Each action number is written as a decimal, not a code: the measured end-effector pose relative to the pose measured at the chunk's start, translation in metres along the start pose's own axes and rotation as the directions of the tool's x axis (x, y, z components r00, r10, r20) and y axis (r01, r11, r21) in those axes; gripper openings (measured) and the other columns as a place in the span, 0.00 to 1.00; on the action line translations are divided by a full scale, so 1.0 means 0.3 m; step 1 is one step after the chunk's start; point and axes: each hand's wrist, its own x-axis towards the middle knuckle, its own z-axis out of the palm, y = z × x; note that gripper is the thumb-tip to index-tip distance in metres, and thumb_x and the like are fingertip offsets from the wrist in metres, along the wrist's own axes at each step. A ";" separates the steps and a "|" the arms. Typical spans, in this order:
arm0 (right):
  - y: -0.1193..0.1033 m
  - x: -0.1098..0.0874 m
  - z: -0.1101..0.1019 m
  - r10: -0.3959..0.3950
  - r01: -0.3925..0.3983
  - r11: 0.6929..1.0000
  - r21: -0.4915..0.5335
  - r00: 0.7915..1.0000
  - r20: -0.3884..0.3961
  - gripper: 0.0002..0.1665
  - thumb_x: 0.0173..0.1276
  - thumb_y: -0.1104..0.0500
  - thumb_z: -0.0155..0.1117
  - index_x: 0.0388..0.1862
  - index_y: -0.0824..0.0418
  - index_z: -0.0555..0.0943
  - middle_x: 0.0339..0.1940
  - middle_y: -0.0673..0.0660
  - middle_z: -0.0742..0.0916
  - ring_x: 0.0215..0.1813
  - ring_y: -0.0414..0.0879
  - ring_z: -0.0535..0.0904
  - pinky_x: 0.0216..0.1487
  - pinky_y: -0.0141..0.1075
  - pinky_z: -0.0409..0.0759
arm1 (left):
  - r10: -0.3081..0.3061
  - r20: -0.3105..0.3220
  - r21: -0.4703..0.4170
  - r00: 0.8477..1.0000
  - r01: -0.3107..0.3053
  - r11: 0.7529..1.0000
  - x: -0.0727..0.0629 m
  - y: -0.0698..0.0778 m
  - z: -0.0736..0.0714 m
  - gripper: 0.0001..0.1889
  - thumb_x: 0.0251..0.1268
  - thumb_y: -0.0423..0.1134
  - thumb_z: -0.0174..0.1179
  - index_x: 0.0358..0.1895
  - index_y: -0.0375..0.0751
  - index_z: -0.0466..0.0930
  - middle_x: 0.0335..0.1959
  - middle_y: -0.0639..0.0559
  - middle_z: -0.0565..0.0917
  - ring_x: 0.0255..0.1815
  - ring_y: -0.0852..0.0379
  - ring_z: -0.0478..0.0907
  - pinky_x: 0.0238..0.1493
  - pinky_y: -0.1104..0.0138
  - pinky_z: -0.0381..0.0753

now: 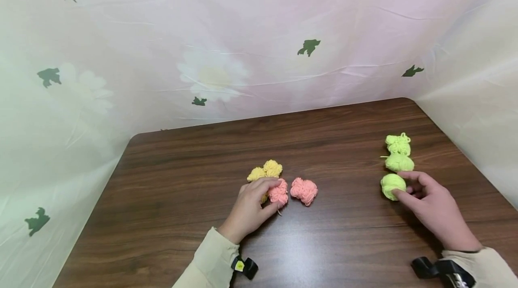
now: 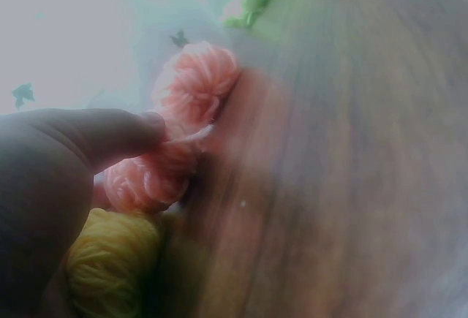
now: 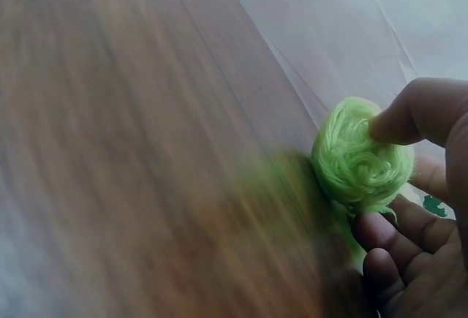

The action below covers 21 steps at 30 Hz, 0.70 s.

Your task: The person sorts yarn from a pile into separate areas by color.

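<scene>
My left hand [image 1: 252, 209] pinches a small pink yarn ball [image 1: 278, 192] between thumb and fingers, low over the table. A second pink yarn ball [image 1: 304, 191] lies just to its right. Yellow yarn balls [image 1: 273, 168] sit behind and beside the left hand, one of them partly hidden by it; in the left wrist view a yellow ball [image 2: 113, 263] shows under the palm. On the right, my right hand [image 1: 435, 204] grips a lime-green yarn ball [image 1: 393, 186] with thumb and fingers. Two more green balls [image 1: 399, 162] lie in a line behind it.
The dark wood table [image 1: 182, 216] has rounded far corners. A pale printed cloth [image 1: 251, 18] with flowers and green leaf shapes hangs along its back and sides. Black straps [image 1: 244, 266] circle both wrists over light sleeves.
</scene>
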 end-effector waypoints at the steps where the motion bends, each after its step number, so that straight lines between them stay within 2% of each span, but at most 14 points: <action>1: 0.002 0.000 -0.003 0.004 -0.004 1.000 0.001 1.000 0.001 0.23 0.64 0.58 0.73 0.57 0.62 0.79 0.30 0.48 0.81 0.29 0.30 0.73 0.27 0.27 0.70 | 0.003 -0.003 0.002 1.000 -0.003 1.000 0.000 0.001 -0.001 0.24 0.65 0.46 0.69 0.63 0.51 0.79 0.63 0.60 0.79 0.67 0.59 0.73 0.63 0.51 0.69; 6: 0.007 0.002 -0.010 0.004 -0.004 1.000 0.003 1.000 -0.002 0.23 0.65 0.58 0.72 0.56 0.63 0.79 0.29 0.48 0.82 0.29 0.30 0.73 0.27 0.27 0.70 | 0.015 -0.012 0.011 1.000 -0.015 1.000 -0.002 0.003 -0.002 0.24 0.64 0.46 0.69 0.63 0.50 0.79 0.62 0.59 0.80 0.66 0.58 0.74 0.62 0.51 0.69; 11: 0.008 0.002 -0.015 0.010 -0.010 1.000 -0.006 1.000 -0.005 0.23 0.64 0.58 0.72 0.56 0.63 0.79 0.28 0.46 0.82 0.29 0.29 0.73 0.27 0.27 0.70 | 0.001 -0.002 0.004 1.000 -0.001 1.000 -0.001 0.001 -0.001 0.23 0.65 0.46 0.69 0.63 0.51 0.79 0.63 0.59 0.80 0.66 0.59 0.74 0.62 0.51 0.69; 21: 0.013 0.004 -0.023 0.031 -0.031 0.999 -0.034 0.999 -0.013 0.25 0.64 0.57 0.73 0.58 0.64 0.79 0.29 0.50 0.82 0.29 0.29 0.72 0.25 0.28 0.68 | -0.002 0.000 -0.003 1.000 0.002 1.000 -0.001 -0.004 0.002 0.23 0.65 0.47 0.69 0.63 0.52 0.79 0.63 0.60 0.79 0.67 0.60 0.73 0.63 0.51 0.68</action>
